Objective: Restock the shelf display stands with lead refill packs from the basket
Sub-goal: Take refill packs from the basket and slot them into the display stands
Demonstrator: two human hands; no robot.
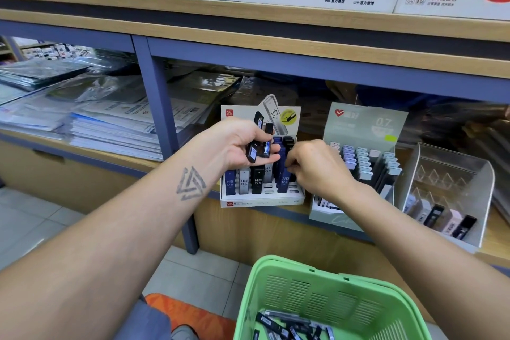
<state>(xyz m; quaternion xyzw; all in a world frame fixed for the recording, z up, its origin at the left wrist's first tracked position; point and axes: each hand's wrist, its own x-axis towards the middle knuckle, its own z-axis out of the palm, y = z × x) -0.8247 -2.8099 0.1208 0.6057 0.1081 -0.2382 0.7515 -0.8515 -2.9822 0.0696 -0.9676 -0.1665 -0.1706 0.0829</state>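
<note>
Head view shows the restocking partly done. The white display stand (262, 196) on the shelf already carries several HB 0.5 packs in its front row, with a few slots there still bare. The left hand (242, 146) grips a small bunch of lead refill packs (260, 148) above it, while the right hand (314, 165) pinches one dark pack (284, 176) at the stand's right column, apparently seating it. The green basket (331, 295) below still holds many packs, so plenty remains.
</note>
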